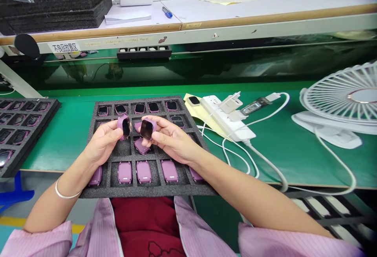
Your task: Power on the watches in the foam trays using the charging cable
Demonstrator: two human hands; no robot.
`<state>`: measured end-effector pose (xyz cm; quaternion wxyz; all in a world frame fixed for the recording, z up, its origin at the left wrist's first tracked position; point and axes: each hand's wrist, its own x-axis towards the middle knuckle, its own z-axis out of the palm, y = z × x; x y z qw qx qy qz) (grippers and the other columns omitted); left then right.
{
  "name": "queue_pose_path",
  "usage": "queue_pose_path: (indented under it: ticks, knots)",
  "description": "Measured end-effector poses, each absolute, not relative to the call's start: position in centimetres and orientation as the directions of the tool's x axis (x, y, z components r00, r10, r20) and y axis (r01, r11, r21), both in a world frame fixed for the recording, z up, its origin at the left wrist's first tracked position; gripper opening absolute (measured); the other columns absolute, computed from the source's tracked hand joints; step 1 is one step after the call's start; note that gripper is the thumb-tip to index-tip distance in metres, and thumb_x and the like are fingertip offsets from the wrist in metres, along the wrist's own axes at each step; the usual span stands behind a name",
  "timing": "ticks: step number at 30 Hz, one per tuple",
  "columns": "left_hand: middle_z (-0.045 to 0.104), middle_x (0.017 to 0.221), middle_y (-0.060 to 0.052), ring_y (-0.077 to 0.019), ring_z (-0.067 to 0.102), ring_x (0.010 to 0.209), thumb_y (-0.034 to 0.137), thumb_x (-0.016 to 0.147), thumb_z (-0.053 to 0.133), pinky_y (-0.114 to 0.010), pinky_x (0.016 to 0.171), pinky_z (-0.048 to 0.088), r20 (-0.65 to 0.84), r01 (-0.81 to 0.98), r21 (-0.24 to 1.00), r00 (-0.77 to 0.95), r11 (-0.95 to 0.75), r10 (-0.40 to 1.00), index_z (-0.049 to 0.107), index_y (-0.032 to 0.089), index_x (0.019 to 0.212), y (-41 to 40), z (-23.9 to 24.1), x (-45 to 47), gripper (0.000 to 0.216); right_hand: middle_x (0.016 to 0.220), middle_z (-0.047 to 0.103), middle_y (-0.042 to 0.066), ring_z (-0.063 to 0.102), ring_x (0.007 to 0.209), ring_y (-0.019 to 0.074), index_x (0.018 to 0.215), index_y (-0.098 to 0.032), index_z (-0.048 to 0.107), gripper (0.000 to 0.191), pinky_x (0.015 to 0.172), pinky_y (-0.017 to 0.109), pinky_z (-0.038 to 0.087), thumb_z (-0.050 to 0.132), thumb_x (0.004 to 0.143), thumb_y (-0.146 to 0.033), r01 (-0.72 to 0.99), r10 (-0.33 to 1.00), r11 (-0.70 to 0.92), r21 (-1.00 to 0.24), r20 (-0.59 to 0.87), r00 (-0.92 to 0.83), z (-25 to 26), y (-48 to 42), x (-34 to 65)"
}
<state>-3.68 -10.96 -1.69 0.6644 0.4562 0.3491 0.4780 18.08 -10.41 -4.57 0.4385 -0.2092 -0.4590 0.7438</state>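
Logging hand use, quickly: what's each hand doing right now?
Left hand: closed, holding a purple watch body.
Right hand: closed, holding another purple watch body, dark face showing.

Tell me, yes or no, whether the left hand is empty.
No, the left hand holds a purple watch body between thumb and fingers.

Both hands (103,140) (172,139) hold purple watches (125,127) (147,129) above a foam tray (147,191).

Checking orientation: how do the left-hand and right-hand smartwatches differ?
The smartwatch in the left hand looks narrow; the smartwatch in the right hand shows its screen broadly. The left one's screen points rightward, the right one's mostly toward the camera. Both have purple cases and dark screens.
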Motion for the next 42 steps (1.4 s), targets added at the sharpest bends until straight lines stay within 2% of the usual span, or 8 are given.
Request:
queue_pose_path:
  ticks: [9, 13, 15, 20, 26, 29, 35, 42]
  knots:
    - [0.072, 0.092, -0.007, -0.0197, 0.059, 0.085, 0.053, 0.066, 0.087, -0.031, 0.084, 0.044, -0.036, -0.168, 0.983, 0.252, 0.080, 0.967, 0.073, 0.014, 0.094, -10.7, -1.8, -3.8, 0.050, 0.102, 0.066, 0.002, 0.069, 0.077, 0.0154, 0.123, -0.024, 0.057, 0.051, 0.075, 0.029, 0.056, 0.084, 0.082, -0.038, -0.426, 0.853, -0.107, -0.898, 0.137, -0.503, -4.5, -9.9, 18.2]
    - [0.070, 0.097, -0.007, -0.0219, 0.060, 0.087, 0.051, 0.073, 0.077, -0.035, 0.083, 0.044, 0.059, 0.284, 0.953, 0.163, -0.104, 0.985, 0.067, 0.015, 0.109, -11.7, -0.8, -4.4, 0.052, 0.096, 0.064, 0.002, 0.065, 0.072, 0.0167, 0.128, -0.022, 0.054, 0.044, 0.067, 0.030, 0.052, 0.068, 0.089, -0.038, -0.139, 0.882, 0.145, -0.980, 0.192, -0.431, -3.0, -10.2, 19.8]
    - [0.069, 0.094, -0.007, -0.0248, 0.060, 0.088, 0.046, 0.078, 0.072, -0.039, 0.083, 0.042, 0.169, 0.615, 0.753, 0.164, -0.235, 0.972, 0.064, 0.015, 0.120, -12.7, -0.5, -4.8, 0.053, 0.093, 0.064, 0.003, 0.063, 0.072, 0.0186, 0.127, -0.021, 0.057, 0.040, 0.064, 0.031, 0.049, 0.062, 0.090, -0.035, 0.220, 0.888, 0.341, -0.914, 0.237, -0.394, -2.2, -10.9, 20.7]
    - [0.073, 0.098, -0.016, -0.0366, 0.064, 0.096, 0.041, 0.089, 0.064, -0.049, 0.086, 0.038, 0.163, 0.950, 0.057, 0.294, -0.307, 0.942, 0.068, 0.012, 0.115, -14.4, -1.7, -4.7, 0.039, 0.099, 0.072, 0.007, 0.069, 0.086, 0.0291, 0.113, -0.018, 0.067, 0.024, 0.064, 0.033, 0.042, 0.062, 0.094, -0.032, 0.915, 0.941, 0.337, -0.222, 0.106, -0.321, -1.6, -12.7, 20.9]
    - [0.073, 0.106, -0.021, -0.0377, 0.066, 0.099, 0.055, 0.094, 0.061, -0.047, 0.085, 0.038, 0.094, 0.938, -0.108, 0.339, -0.329, 0.936, 0.063, 0.005, 0.127, -14.1, -2.9, -3.7, 0.060, 0.108, 0.071, 0.014, 0.071, 0.088, 0.0325, 0.124, -0.013, 0.063, 0.043, 0.060, 0.034, 0.043, 0.051, 0.106, -0.050, 0.934, 0.942, 0.331, 0.135, -0.104, -0.319, -1.8, -13.2, 19.0]
    - [0.074, 0.105, -0.016, -0.0342, 0.066, 0.097, 0.055, 0.096, 0.058, -0.044, 0.082, 0.037, 0.131, 0.930, -0.114, 0.364, -0.351, 0.922, 0.061, 0.010, 0.131, -14.8, -1.9, -4.6, 0.057, 0.111, 0.070, 0.015, 0.071, 0.090, 0.0308, 0.122, -0.013, 0.064, 0.041, 0.064, 0.033, 0.045, 0.048, 0.108, -0.047, 0.928, 0.937, 0.347, 0.136, -0.077, -0.339, -1.3, -13.2, 18.3]
    - [0.067, 0.084, -0.009, -0.0314, 0.064, 0.081, 0.056, 0.089, 0.067, -0.039, 0.067, 0.037, 0.111, 0.929, -0.220, 0.326, -0.296, 0.939, 0.065, 0.017, 0.081, -18.2, -0.6, -9.5, 0.040, 0.109, 0.069, 0.017, 0.069, 0.097, 0.0318, 0.112, -0.009, 0.068, 0.042, 0.073, 0.035, 0.051, 0.056, 0.105, -0.049, 0.856, 0.856, 0.512, 0.065, -0.113, -0.504, -1.1, -12.5, 15.4]
    - [0.063, 0.085, -0.009, -0.0313, 0.064, 0.083, 0.054, 0.084, 0.072, -0.041, 0.070, 0.046, -0.043, 0.921, -0.240, 0.305, -0.306, 0.951, 0.063, 0.015, 0.082, -20.2, -1.7, -11.0, 0.040, 0.114, 0.068, 0.018, 0.069, 0.097, 0.0337, 0.115, -0.007, 0.069, 0.042, 0.071, 0.038, 0.056, 0.060, 0.102, -0.047, 0.821, 0.812, 0.564, 0.085, -0.236, -0.534, -0.5, -11.0, 14.9]
